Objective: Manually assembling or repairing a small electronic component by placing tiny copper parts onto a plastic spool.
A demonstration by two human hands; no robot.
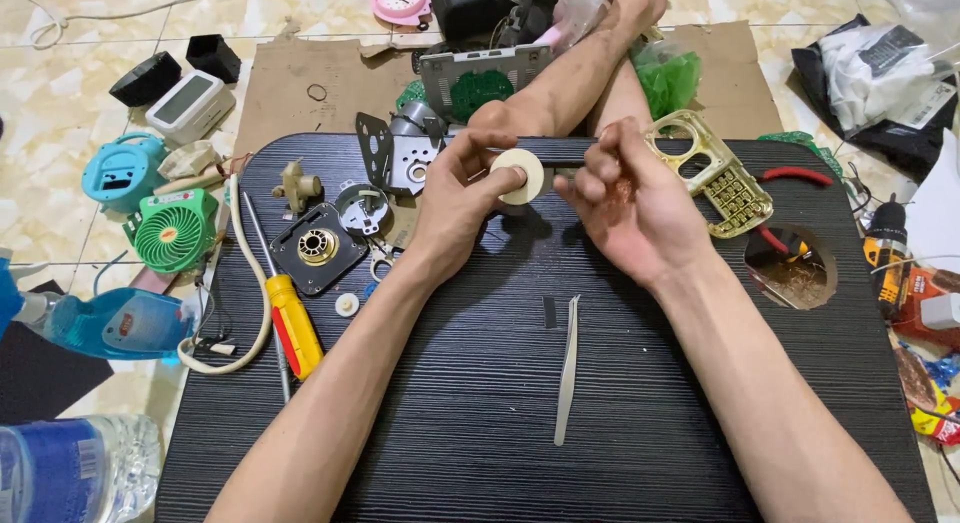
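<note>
White spool [519, 175] partly covered by left hand [455, 198] fingers; copper bit in right hand [630, 208] too small to identify; water bottle [70, 473] cut by frame edge.

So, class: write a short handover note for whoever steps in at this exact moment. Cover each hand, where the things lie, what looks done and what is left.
Left hand: grips a cream round part, with a thin dark rod at its centre.
Right hand: fingers curled at the rod's other side; exact grip hidden.
On the black table: tweezers in front of the hands, yellow screwdriver to the left, a square plate with a brass centre nearby.
Done: several devices lie opened, their parts spread out.
Left: the round part and rod are in hand, not yet set down.
</note>
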